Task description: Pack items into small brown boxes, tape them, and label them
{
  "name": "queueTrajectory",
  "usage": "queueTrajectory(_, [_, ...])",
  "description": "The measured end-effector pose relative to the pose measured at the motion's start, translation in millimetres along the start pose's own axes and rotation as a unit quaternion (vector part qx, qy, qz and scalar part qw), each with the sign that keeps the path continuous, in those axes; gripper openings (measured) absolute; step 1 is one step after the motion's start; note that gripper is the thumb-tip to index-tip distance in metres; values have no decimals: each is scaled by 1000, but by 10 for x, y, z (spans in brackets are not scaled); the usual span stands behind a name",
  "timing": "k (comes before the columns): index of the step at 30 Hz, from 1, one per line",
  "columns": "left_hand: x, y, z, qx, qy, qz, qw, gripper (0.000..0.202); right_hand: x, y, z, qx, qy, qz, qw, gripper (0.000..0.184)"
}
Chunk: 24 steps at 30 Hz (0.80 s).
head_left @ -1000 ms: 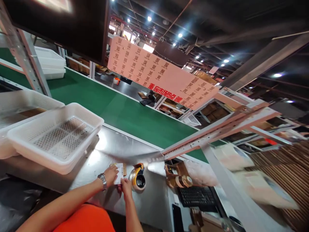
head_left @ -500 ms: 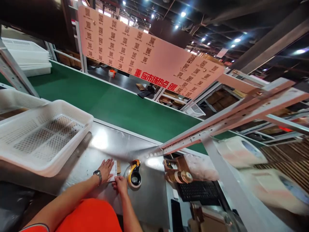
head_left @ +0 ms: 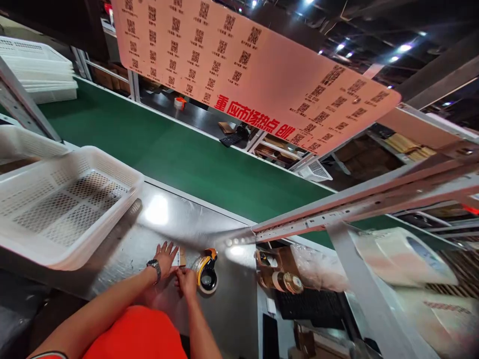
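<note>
A small brown cardboard box (head_left: 183, 256) lies on the metal table, with a white barcode label (head_left: 178, 259) along its left side. My left hand (head_left: 164, 260), wearing a watch, rests flat with fingers spread over the left part of the label and box. At the near edge, my right hand (head_left: 186, 280) has its fingers pinched together on the label's edge; the exact grip is partly hidden. Just right of that hand sits a yellow and black tape dispenser (head_left: 207, 271) with a roll of clear tape.
A white perforated basket (head_left: 75, 214) stands on the left of the metal table (head_left: 232, 309). Behind runs a green conveyor belt (head_left: 179, 149). A slanted metal post (head_left: 299, 219), a keyboard (head_left: 310, 304) and large label rolls (head_left: 407, 254) are to the right.
Less of the white label shows than before, and more brown cardboard is visible. My left hand's fingers are more spread; my right hand has shifted slightly. The camera view has tilted down and closer.
</note>
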<state>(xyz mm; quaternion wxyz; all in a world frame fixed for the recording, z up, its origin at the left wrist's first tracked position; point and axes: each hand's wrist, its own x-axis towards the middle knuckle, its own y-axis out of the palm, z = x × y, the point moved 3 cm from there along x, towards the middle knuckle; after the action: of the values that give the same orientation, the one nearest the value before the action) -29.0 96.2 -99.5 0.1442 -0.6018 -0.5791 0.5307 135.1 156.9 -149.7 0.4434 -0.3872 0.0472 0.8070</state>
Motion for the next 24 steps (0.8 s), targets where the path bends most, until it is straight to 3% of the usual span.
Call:
queueTrajectory(4, [103, -144, 55, -8, -3, 8, 1000, 93, -4, 8, -19, 28, 16, -14, 999, 46])
queueTrajectory(7, [183, -225, 91, -9, -7, 19, 1000, 105, -15, 33, -19, 84, 41, -10, 996, 46])
queueTrajectory(10, [213, -235, 79, -1, -14, 25, 1000, 115, -6, 54, 3, 152, 72, -6, 986, 44])
queueTrajectory(15, [176, -208, 20, 6, -19, 4, 1000, 109, 49, 47, 117, 225, 98, -4, 969, 55])
queueTrajectory(19, [118, -234, 31, 4, -17, -20, 1000, 108, 82, 1, 265, 227, 104, 19, 968, 67])
queueTrajectory(24, [-63, -207, 63, -2, 10, -27, 1000, 111, 31, -4, 376, 177, 99, 89, 975, 63])
